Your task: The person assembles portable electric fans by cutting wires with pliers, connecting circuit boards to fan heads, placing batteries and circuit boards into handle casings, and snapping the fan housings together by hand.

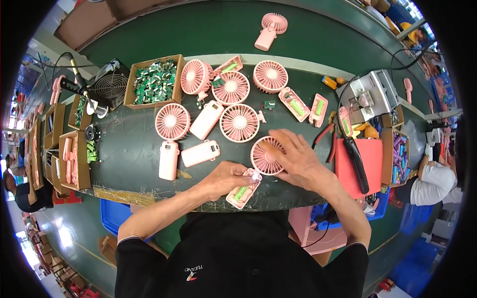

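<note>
Close to the bench's front edge, my left hand point(224, 180) pinches the top of an opened pink fan handle point(244, 191), a green battery cell showing inside it. My right hand point(304, 161) curls over a round pink fan head point(265, 158) and grips it from the right; its fingertips are partly hidden. The fan head sits just above the handle, and whether the two are joined cannot be made out. Beyond my hands lie another fan head point(239, 122) and a small green circuit board point(269, 105). Closed pink fan handles point(200, 153) rest to the left.
A cardboard box of circuit boards point(155, 82) stands at the back left, beside a black fume fan point(111, 85). On the right are red-handled pliers point(332, 144), a black-handled tool point(357, 166) on a red mat point(370, 171), and a metal machine point(366, 97).
</note>
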Motion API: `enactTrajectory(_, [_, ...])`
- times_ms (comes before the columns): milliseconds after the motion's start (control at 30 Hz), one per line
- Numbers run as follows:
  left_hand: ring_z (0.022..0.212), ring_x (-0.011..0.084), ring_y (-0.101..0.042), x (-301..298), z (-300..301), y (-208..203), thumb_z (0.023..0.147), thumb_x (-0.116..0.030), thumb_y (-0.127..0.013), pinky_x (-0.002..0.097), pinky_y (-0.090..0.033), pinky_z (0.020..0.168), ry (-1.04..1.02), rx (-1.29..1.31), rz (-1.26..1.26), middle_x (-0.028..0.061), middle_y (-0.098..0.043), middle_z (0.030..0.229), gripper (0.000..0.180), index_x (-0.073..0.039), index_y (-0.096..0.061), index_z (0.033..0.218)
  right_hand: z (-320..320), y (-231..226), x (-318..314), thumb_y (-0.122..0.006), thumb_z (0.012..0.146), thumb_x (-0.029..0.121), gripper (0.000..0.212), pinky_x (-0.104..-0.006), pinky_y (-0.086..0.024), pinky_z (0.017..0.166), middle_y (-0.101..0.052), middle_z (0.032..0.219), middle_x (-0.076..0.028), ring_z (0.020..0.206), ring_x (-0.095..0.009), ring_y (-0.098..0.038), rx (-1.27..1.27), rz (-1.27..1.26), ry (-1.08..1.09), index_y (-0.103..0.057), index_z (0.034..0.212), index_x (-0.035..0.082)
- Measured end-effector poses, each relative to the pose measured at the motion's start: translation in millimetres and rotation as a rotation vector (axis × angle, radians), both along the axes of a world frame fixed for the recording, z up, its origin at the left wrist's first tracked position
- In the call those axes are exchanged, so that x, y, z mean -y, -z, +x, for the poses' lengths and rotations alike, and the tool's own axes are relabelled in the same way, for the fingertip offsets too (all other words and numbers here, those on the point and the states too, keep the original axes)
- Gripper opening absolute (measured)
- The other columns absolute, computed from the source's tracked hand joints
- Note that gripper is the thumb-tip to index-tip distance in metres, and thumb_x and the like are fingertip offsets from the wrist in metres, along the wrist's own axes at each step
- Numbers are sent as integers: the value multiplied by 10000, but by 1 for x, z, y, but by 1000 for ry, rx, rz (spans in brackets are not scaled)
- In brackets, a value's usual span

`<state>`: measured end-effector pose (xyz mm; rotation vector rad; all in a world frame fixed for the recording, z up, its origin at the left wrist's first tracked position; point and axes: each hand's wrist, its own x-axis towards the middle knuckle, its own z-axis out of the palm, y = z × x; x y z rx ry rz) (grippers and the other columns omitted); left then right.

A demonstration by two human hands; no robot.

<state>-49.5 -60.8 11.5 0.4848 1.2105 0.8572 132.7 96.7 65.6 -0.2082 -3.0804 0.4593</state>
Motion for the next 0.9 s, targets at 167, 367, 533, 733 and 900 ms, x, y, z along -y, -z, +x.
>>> enactTrajectory(167, [700,118,-645,3,6,3,862,-88,-679,256,-512,627,-57,103,-28,100,-702,839,170,66,-674,933,36,6,16,-811,658,63,746,-398,-471,915,-462,1320,-169,1164,-350,-509,-207,-256,465,-489,1331,65])
enactTrajectory(367, [793,126,-661,-3,15,-4,892,-115,-656,263,-524,676,-54,100,-43,90,-694,897,211,62,-660,1006,57,39,71,-731,737,-44,427,-240,-474,561,-645,972,-107,763,-146,-631,-463,-743,764,-614,1145,-1])
enactTrajectory(533, [855,133,-662,-4,16,-4,944,-215,-627,294,-550,753,-102,192,-100,91,-681,972,299,45,-630,1091,48,43,94,-691,758,-66,341,-236,-477,598,-652,904,-105,744,-138,-633,-396,-861,797,-637,1093,-27])
enactTrajectory(733, [835,132,-657,-5,18,1,972,-225,-574,295,-547,743,-147,189,-134,79,-675,960,286,32,-630,1086,40,53,95,-702,792,-21,292,-248,-432,523,-643,870,-89,643,-127,-589,-454,-855,761,-635,1077,-15])
enactTrajectory(900, [831,132,-656,-5,17,3,973,-220,-569,291,-540,737,-151,171,-139,81,-678,959,279,29,-630,1082,38,54,94,-694,801,-21,244,-252,-427,511,-642,861,-93,643,-135,-599,-438,-834,748,-641,1039,-20])
